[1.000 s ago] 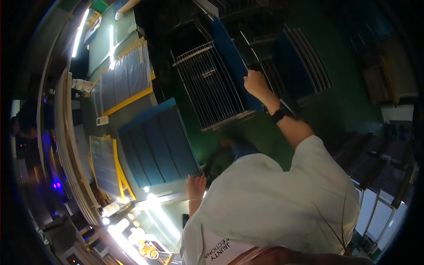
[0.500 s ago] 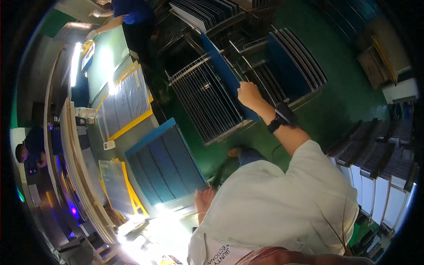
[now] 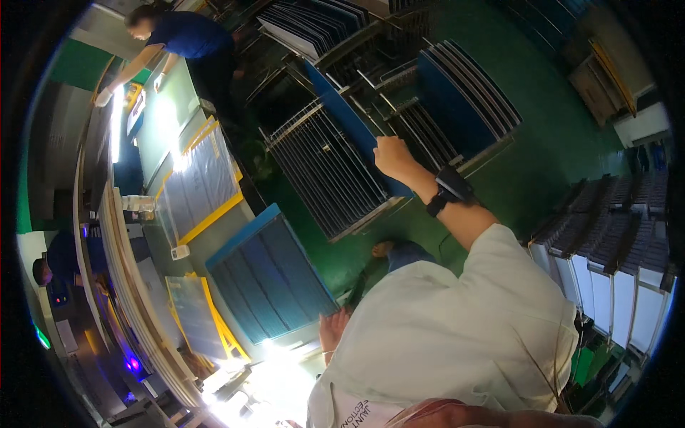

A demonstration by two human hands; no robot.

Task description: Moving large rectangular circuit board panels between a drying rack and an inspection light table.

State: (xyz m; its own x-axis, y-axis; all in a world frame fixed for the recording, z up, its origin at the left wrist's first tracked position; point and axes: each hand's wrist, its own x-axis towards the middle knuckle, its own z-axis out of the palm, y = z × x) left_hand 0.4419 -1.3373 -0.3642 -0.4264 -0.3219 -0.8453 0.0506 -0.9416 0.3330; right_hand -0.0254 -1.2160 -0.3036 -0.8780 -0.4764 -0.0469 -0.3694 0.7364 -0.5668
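Observation:
A blue-framed rectangular panel with dark strips [image 3: 271, 274] lies flat on the workbench at my left. My left hand [image 3: 333, 328] is at its near corner, fingers curled against the edge; part of the hand is hidden by my shirt. To the right of the bench, a large blue sheet [image 3: 349, 121] stands upright at the side of a slotted metal rack [image 3: 325, 167]. With my arm stretched forward, my right hand [image 3: 394, 155] is closed on the upper edge of that sheet. A black band circles my right wrist.
Yellow-edged frames with clear film [image 3: 200, 185] lie farther along the bench, with more [image 3: 200, 314] nearer on its left. A co-worker in dark blue [image 3: 189, 36] leans over the far end. Racks of upright boards [image 3: 467, 93] stand ahead; stacked white-sided units [image 3: 606, 285] are at right.
The view has shifted slightly. The co-worker at the far end now reaches across the bench with arms apart. Both my hands stay at the same panel corner and sheet edge.

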